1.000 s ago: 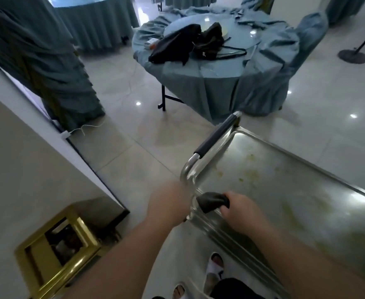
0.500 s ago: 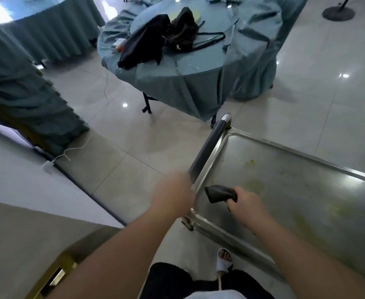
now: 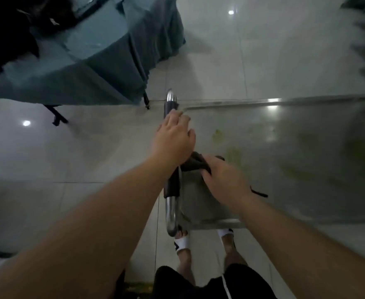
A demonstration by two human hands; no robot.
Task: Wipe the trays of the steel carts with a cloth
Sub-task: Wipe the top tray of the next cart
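Two hands (image 3: 173, 141), one cloth (image 3: 195, 164)

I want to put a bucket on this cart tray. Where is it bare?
The tray is bare right of the right hand, though stained. The corner by the handle is crowded: cloth, left hand.

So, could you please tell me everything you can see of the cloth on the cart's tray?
The cloth is small, dark grey-brown and soft-looking, crumpled into folds. It lies on the steel tray near its handle-side edge, beside yellowish stains. The right hand covers most of it and presses it down, fingers curled over it; only its bunched end shows, beside the left hand on the handle. It cannot be told whether it is wet.
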